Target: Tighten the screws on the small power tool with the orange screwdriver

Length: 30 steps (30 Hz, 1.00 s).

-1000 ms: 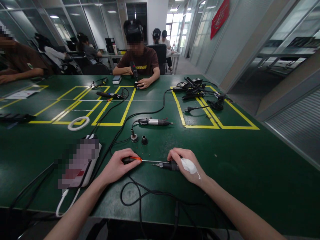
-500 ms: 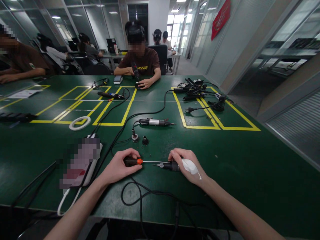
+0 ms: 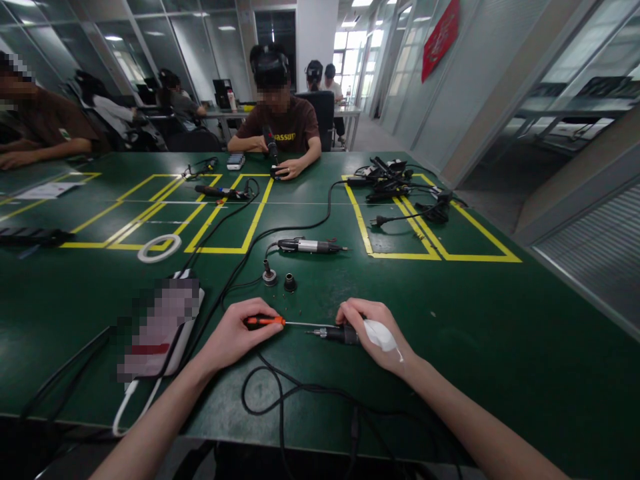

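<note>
My left hand (image 3: 247, 331) is closed round the orange and black handle of a screwdriver (image 3: 266, 322), whose thin shaft points right. My right hand (image 3: 373, 327) grips the dark body of an electric screwdriver (image 3: 340, 334), its metal nose pointing left. The shaft's far end meets the electric screwdriver's body near my right fingertips; the exact contact is hidden. A white patch covers part of the back of my right hand. Beyond my hands stand a round metal part (image 3: 269, 275) and a black collar (image 3: 290, 283), with a few tiny bits beside them.
Another electric screwdriver (image 3: 310, 246) lies farther off. At left are a phone (image 3: 163, 327) with cables and a white tape ring (image 3: 159, 248). Black cable (image 3: 280, 385) loops before me. A cord pile (image 3: 385, 175) lies back right. Across the table, a person (image 3: 283, 127) works with a tool.
The screwdriver in my left hand has turned about its shaft, so more orange shows on its handle. My left fingers have shifted slightly; my right hand stays nearly still.
</note>
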### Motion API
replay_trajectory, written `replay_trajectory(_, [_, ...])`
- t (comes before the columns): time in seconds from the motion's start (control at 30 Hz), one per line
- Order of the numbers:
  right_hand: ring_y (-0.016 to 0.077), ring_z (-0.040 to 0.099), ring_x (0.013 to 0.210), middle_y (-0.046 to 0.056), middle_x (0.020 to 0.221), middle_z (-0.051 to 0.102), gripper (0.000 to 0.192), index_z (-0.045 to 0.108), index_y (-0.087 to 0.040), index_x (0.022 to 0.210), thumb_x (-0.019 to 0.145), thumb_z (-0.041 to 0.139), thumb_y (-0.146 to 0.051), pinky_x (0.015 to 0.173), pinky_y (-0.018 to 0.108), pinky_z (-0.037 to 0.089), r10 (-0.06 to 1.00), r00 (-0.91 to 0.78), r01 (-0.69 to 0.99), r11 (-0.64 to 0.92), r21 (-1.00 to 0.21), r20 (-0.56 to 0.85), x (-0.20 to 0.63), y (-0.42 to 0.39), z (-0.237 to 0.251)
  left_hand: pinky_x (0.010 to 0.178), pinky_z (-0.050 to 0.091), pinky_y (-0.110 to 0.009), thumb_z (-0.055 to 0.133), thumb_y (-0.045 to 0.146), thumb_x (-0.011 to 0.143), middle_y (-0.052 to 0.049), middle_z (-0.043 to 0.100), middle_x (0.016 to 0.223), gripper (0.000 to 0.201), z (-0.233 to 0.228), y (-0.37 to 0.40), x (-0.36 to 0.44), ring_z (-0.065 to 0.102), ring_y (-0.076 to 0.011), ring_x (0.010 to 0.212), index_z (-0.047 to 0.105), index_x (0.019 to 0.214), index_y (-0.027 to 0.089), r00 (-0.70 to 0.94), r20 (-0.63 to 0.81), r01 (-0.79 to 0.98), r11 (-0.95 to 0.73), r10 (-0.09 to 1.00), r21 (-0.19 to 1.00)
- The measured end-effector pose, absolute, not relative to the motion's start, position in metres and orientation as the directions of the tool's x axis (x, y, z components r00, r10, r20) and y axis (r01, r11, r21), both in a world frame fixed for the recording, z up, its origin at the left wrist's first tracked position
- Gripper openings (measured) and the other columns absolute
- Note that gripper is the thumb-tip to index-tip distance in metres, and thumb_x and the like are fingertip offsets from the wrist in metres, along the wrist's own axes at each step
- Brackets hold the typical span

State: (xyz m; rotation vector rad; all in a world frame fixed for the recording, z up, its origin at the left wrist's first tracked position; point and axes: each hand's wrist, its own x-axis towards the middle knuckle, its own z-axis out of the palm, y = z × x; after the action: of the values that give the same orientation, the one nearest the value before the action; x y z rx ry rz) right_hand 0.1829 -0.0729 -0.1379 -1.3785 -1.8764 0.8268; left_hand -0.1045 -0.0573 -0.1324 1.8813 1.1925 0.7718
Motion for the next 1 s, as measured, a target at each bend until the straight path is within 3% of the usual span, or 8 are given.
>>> replay_trajectory(0.17, [0.019, 0.065, 0.067, 0.003, 0.07, 0.07, 0.049, 0.064, -0.021, 0.068, 0.104, 0.04, -0.045, 0.07, 0.03, 0.046, 0.963, -0.22, 0.548, 0.253, -0.798, 0.154, 0.1832, -0.0732, -0.1416, 0.074, 0.05, -0.023, 0.073, 0.039, 0.087, -0.005, 0.075, 0.085, 0.022, -0.1365, -0.0561, -0.105, 0.068, -0.014, 0.078, 0.083, 0.085, 0.019, 0.385, 0.102, 0.469, -0.289, 0.917, 0.834])
replay_trajectory(0.4, [0.0191, 0.067, 0.067, 0.003, 0.07, 0.071, 0.049, 0.065, -0.021, 0.068, 0.104, 0.04, -0.044, 0.069, 0.029, 0.047, 0.962, -0.22, 0.559, 0.261, -0.787, 0.162, 0.1826, -0.0733, -0.1407, 0.069, 0.047, -0.024, 0.066, 0.051, 0.089, -0.005, 0.076, 0.083, 0.038, -0.1374, -0.0577, -0.1044, 0.066, -0.0159, 0.075, 0.08, 0.092, 0.016, 0.345, -0.029, 0.532, -0.171, 0.938, 0.829])
replay_trajectory(0.67, [0.0193, 0.066, 0.068, 0.003, 0.071, 0.071, 0.05, 0.066, -0.021, 0.069, 0.105, 0.04, -0.044, 0.07, 0.03, 0.048, 0.961, -0.223, 0.562, 0.263, -0.784, 0.162, 0.1831, -0.0734, -0.1402, 0.065, 0.044, -0.021, 0.075, 0.036, 0.075, 0.003, 0.059, 0.072, 0.024, -0.1303, -0.062, -0.1, 0.055, -0.0107, 0.067, 0.071, 0.087, 0.015, 0.371, -0.011, 0.506, -0.193, 0.928, 0.84])
replay_trajectory(0.8, [0.0196, 0.067, 0.068, 0.004, 0.071, 0.071, 0.05, 0.066, -0.022, 0.068, 0.104, 0.04, -0.046, 0.071, 0.03, 0.048, 0.964, -0.218, 0.565, 0.253, -0.785, 0.153, 0.1822, -0.074, -0.1373, 0.068, 0.047, -0.022, 0.074, 0.031, 0.077, 0.002, 0.064, 0.074, 0.019, -0.1319, -0.0612, -0.1018, 0.058, -0.0113, 0.07, 0.067, 0.081, 0.015, 0.375, 0.001, 0.48, -0.195, 0.927, 0.855])
replay_trajectory(1.0, [0.0193, 0.067, 0.068, 0.003, 0.071, 0.071, 0.051, 0.065, -0.022, 0.068, 0.104, 0.04, -0.047, 0.071, 0.03, 0.048, 0.963, -0.22, 0.561, 0.258, -0.787, 0.159, 0.1825, -0.0739, -0.1381, 0.075, 0.051, -0.024, 0.077, 0.033, 0.08, -0.004, 0.074, 0.085, 0.018, -0.1316, -0.0587, -0.1026, 0.067, -0.0143, 0.078, 0.076, 0.084, 0.015, 0.384, 0.031, 0.456, -0.218, 0.923, 0.863])
